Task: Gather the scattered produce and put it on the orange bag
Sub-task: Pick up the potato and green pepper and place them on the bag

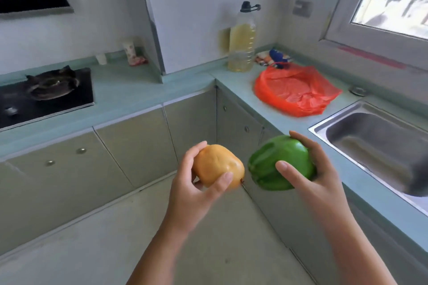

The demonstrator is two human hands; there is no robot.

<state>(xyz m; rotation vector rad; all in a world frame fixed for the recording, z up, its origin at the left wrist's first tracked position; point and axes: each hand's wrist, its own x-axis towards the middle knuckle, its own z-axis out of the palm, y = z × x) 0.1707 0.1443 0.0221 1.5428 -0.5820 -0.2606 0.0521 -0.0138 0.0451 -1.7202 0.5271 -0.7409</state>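
While both forearms reach out over the kitchen floor, the left hand (199,183) has its grip closed around a rounded yellow-orange fruit or vegetable (218,165), and the right hand (308,169) has its grip wrapped around a green bell pepper (275,162). Each item is cradled from below between thumb and fingers, likely for carrying. Well ahead on the pale green surface (129,90), beside the steel sink (370,132), lies the flattened orange bag (296,90), with nothing on it yet.
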